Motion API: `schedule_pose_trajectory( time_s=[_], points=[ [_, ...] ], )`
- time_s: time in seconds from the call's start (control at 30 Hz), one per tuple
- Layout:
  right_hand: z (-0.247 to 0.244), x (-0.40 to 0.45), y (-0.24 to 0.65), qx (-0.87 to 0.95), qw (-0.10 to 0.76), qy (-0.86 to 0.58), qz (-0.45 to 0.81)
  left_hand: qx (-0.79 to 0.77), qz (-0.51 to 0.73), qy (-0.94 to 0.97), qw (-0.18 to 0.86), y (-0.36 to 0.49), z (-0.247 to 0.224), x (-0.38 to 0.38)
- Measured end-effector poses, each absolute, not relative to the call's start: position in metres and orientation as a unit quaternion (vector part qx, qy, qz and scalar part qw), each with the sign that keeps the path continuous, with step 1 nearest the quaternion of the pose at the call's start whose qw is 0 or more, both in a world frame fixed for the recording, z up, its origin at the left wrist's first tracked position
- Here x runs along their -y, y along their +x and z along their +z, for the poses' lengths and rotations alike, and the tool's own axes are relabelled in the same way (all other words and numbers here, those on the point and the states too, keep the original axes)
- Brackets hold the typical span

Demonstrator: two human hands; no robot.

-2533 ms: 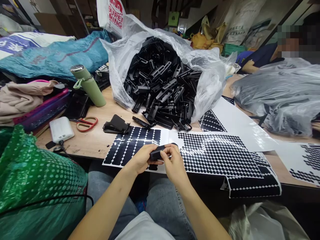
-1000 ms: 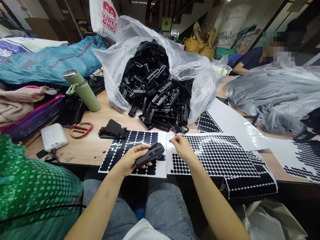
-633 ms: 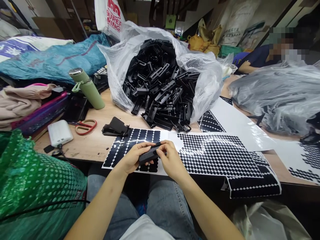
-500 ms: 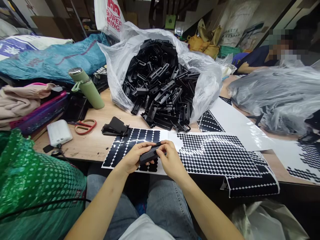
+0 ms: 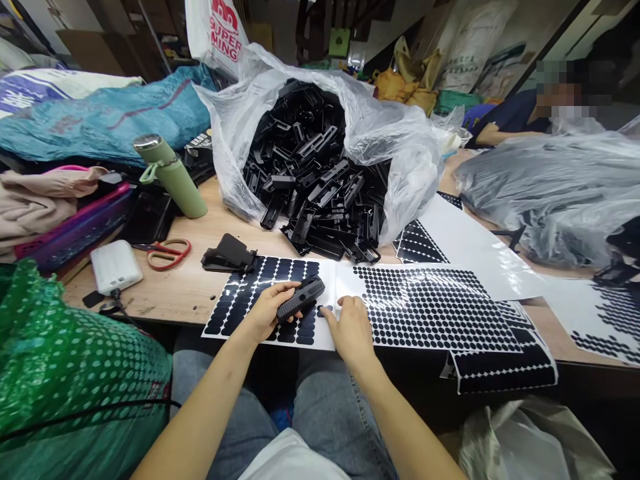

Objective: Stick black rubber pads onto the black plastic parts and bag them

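Observation:
My left hand (image 5: 265, 312) is closed around a black plastic part (image 5: 301, 298), long and narrow with a ribbed end, tilted up to the right. To its right, my right hand (image 5: 351, 330) is open over the sticker sheets, thumb apart from its bent fingers. A small dark spot shows by the thumb tip; whether it is a loose sticker I cannot tell. Under the left hand lies a sheet of oblong black stickers (image 5: 235, 297). Beside it is a sheet of round black stickers (image 5: 425, 307). Another black plastic piece (image 5: 229, 253) rests at the upper left.
Behind the sheets, a clear plastic bag (image 5: 227, 147) spills out many black plastic parts (image 5: 320, 180). Scissors (image 5: 169, 255), a white power bank (image 5: 116, 267) and a green flask (image 5: 173, 180) stand left. A grey plastic bag (image 5: 555, 193) lies right, with another person (image 5: 510, 123) behind it.
My right hand has let go of the black plastic part and moved slightly right and down, its fingers spreading. The left hand still holds the part, now showing more of its upper end.

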State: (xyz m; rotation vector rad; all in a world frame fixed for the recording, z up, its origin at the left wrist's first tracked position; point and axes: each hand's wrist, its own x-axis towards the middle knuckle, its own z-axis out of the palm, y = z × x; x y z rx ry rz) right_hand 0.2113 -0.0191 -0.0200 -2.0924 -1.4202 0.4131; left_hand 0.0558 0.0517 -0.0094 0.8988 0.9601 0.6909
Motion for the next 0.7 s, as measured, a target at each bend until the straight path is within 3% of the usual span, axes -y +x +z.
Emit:
schedule_pose_trajectory(
  time_s=[0.1,0.37,0.7],
  points=[
    [-0.028,0.022,0.205,0.539,0.238,-0.794,0.149,-0.432,0.318,0.415,0.735,0.056,-0.019,-0.054],
    [-0.027,0.024,0.190,0.519,0.214,-0.812,0.156,-0.441,0.315,0.412,0.733,0.055,-0.023,-0.055],
    [-0.027,0.022,0.191,0.508,0.237,-0.811,0.166,-0.446,0.320,0.411,0.728,0.056,-0.024,-0.053]
  ],
)
